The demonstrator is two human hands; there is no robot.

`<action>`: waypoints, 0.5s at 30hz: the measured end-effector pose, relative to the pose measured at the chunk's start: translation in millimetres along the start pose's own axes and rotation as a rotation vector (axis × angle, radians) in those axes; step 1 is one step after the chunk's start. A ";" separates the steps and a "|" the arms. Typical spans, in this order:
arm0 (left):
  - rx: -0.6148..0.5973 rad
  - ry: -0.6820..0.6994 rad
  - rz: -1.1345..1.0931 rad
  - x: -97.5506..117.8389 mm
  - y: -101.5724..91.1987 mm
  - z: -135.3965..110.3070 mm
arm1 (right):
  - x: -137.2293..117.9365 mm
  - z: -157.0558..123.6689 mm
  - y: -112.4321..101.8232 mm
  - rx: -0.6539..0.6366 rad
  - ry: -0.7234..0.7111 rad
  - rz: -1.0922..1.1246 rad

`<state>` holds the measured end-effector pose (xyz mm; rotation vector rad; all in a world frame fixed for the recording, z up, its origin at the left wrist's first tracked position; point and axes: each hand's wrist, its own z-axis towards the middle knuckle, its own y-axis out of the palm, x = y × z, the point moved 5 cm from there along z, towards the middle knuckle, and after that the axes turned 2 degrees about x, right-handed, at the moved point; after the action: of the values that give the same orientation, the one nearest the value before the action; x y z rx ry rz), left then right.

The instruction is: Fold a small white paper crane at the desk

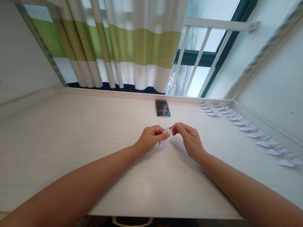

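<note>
Above the middle of the table, a small piece of folded white paper (pixel 168 130) is held between my two hands. My left hand (pixel 151 137) pinches it between thumb and fingers, and a gold ring shows on one finger. The paper's lower part hangs beneath that hand. My right hand (pixel 188 137) has its fingers closed at the paper's right tip; the exact contact is too small to see clearly. Folded white paper cranes (pixel 265 144) stand to the right of my right hand.
A dark phone (pixel 163 109) lies on the white table (pixel 77 130), beyond my hands. Several cranes line the right side, close to the raised table edge (pixel 271 127). Behind are a green-and-white curtain (pixel 144 46) and a white window railing (pixel 220 24).
</note>
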<state>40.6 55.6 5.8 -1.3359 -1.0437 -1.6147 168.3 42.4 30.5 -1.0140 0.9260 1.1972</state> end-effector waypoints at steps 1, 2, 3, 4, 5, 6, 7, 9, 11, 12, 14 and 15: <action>0.006 0.006 -0.005 -0.2 -0.8 0.2 | 0.9 0.0 0.4 -0.007 0.008 0.008; 0.013 0.011 -0.007 -0.4 -1.7 0.4 | 2.3 0.0 1.1 -0.023 0.021 0.009; 0.021 0.015 -0.007 -0.8 -2.5 0.7 | 4.2 0.0 1.9 -0.042 0.032 0.002; 0.030 0.016 -0.004 -1.4 -3.3 1.0 | 6.2 0.1 2.7 -0.062 0.041 -0.009; 0.040 0.016 0.002 -1.8 -4.0 1.2 | 8.3 0.2 3.1 -0.079 0.045 -0.023; 0.046 0.016 0.011 -2.2 -4.3 1.4 | 10.2 0.3 3.3 -0.091 0.045 -0.035; 0.051 0.015 0.023 -2.4 -4.4 1.5 | 11.9 0.4 3.1 -0.097 0.040 -0.046; 0.051 0.009 0.044 -2.4 -3.8 1.7 | 14.6 0.6 2.4 -0.102 0.027 -0.066; 0.039 0.009 0.063 -1.6 -2.6 1.5 | 16.2 0.3 1.7 -0.099 0.015 -0.077; 0.034 0.013 0.073 -0.8 -2.1 1.3 | 16.7 0.0 1.4 -0.096 0.010 -0.078; 0.024 0.029 0.095 0.9 -1.4 0.9 | 17.1 -0.6 1.4 -0.091 0.003 -0.076; 0.022 0.043 0.107 2.1 -1.3 0.7 | 17.1 -1.0 1.6 -0.089 0.000 -0.075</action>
<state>39.3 56.6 7.7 -1.3140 -0.9459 -1.5419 169.1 46.5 13.8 -1.1102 0.8339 1.1841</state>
